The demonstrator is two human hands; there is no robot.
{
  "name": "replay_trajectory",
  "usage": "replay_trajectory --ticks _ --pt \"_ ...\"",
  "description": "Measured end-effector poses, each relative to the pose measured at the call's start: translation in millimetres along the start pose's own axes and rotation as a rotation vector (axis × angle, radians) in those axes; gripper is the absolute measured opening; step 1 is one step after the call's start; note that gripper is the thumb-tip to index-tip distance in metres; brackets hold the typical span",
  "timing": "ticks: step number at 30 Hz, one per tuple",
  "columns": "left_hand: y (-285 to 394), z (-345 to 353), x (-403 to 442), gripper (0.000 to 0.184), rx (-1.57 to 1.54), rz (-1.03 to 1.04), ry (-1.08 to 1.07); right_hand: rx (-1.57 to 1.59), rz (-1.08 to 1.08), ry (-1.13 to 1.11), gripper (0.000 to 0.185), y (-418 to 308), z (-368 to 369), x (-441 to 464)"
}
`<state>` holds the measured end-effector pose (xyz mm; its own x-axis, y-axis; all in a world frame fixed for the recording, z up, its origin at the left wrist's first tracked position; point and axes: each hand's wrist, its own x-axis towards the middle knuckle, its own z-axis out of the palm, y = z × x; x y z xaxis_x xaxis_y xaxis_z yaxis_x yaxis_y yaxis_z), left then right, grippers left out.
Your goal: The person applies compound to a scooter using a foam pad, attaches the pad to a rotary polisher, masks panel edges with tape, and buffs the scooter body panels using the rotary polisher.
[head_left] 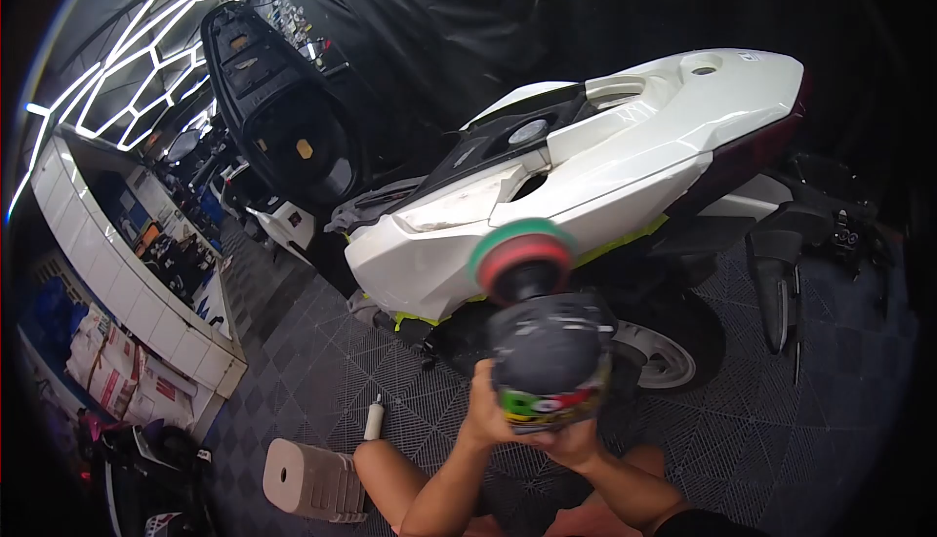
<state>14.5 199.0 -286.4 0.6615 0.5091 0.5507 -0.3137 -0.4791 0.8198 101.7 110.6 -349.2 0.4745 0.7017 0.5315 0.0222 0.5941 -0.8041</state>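
Both of my hands are wrapped around a power polisher (549,356) with a dark body and a colourful band. My left hand (482,410) grips its left side, and my right hand (576,442) holds it from below on the right. The polisher's round pad (522,254), green with a red backing, looks blurred. It lies over the lower side of the white scooter's body panel (605,190); firm contact cannot be made out. Yellow-green tape (625,237) runs along the panel's lower edge. Some of my fingers are hidden behind the tool.
The scooter's seat (283,117) stands raised at its front. Below the panel is the rear wheel (673,351). A beige plastic stool (307,478) and a white bottle (374,421) stand on the tiled floor, left of my legs. Another motorcycle (146,478) is at lower left.
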Motion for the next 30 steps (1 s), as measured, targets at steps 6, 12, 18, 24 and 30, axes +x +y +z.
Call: replay_trajectory --ticks 6,12,18,24,30 --pt "-27.1 0.9 -24.2 0.085 -0.373 -0.148 0.162 -0.126 -0.053 -0.042 0.087 -4.3 -3.9 3.5" --pt "10.9 3.5 10.2 0.084 0.097 -0.037 -0.081 -0.112 -0.101 -0.006 0.088 11.5 -4.7 -6.1" --pt "-24.9 -4.2 -30.3 0.087 -0.134 -0.176 0.239 -0.116 -0.051 -0.026 0.086 18.5 2.2 -4.1" --pt "-2.1 -3.1 2.0 0.086 0.215 0.055 -0.042 0.028 -0.090 0.066 0.074 32.6 4.9 -8.9" --pt "29.5 16.9 35.7 0.086 0.356 0.148 -0.211 0.029 0.051 0.019 0.070 53.0 -11.0 -21.7"
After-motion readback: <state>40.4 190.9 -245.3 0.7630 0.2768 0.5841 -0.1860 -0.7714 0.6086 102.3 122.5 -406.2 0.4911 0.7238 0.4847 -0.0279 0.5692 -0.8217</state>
